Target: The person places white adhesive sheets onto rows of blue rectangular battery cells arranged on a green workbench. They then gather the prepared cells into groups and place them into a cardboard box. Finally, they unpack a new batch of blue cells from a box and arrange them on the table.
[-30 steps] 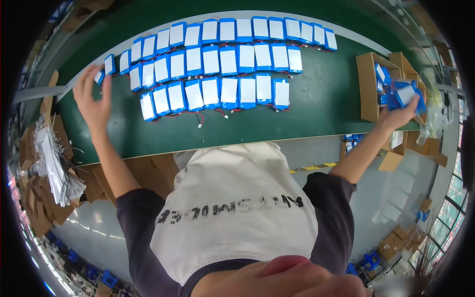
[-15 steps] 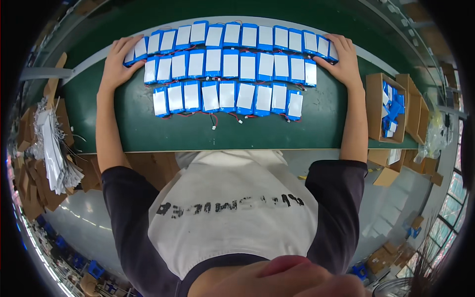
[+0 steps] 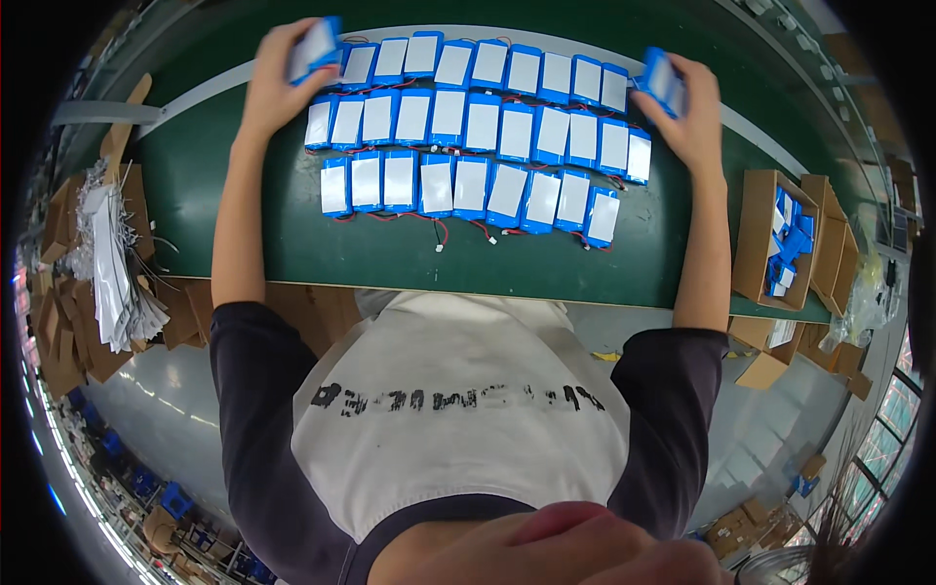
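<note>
Three curved rows of flat blue battery packs with white faces lie side by side on a green table (image 3: 468, 263). Thin red and black wires with small white plugs trail from them. The back row (image 3: 453, 63), the middle row (image 3: 448, 119) and the front row (image 3: 470, 185) sit close together. Beyond the back row's left end, my left hand (image 3: 278, 83) is closed around blue battery packs (image 3: 314, 49), tilted up. At the right end my right hand (image 3: 694, 117) grips more battery packs (image 3: 661, 83), also tilted and slightly blurred. How many each hand holds is hard to tell.
An open cardboard box (image 3: 746, 239) with loose blue packs stands on the table's right, another carton (image 3: 834, 244) beside it. At left hangs a bundle of white strips (image 3: 109, 263) near cardboard pieces (image 3: 73, 336). A pale strip (image 3: 195, 97) runs along the table's back.
Both hands have lifted battery packs from the back row's two ends and tilted them up. The left hand moved away and inward. The whole view has turned slightly.
</note>
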A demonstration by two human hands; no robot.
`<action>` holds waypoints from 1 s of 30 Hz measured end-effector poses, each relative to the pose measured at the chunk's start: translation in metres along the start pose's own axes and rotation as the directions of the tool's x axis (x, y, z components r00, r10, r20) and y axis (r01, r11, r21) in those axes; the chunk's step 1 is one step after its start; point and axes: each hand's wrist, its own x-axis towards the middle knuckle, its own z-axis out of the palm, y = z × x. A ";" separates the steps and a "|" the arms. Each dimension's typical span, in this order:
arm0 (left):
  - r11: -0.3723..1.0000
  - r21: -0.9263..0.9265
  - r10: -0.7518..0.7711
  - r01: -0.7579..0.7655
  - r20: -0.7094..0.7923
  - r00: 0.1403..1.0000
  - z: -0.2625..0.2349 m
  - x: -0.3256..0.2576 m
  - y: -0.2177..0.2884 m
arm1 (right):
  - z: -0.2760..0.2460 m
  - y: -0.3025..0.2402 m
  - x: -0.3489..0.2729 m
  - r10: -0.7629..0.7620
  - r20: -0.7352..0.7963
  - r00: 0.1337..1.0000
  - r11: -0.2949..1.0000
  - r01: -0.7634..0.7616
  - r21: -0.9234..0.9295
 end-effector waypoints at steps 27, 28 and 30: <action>0.997 -0.004 -0.069 0.073 0.284 0.956 -0.003 0.022 0.018 | 0.022 -0.013 0.021 -0.011 0.168 0.986 0.994 0.030 -0.109; 0.998 0.058 -0.038 0.024 0.238 0.971 0.004 0.016 0.011 | 0.022 -0.012 0.019 -0.005 0.157 0.988 0.996 0.018 -0.082; 0.979 0.187 0.053 -0.080 0.147 0.988 0.025 0.001 -0.017 | 0.022 -0.013 0.020 -0.033 0.149 0.988 0.995 0.046 -0.088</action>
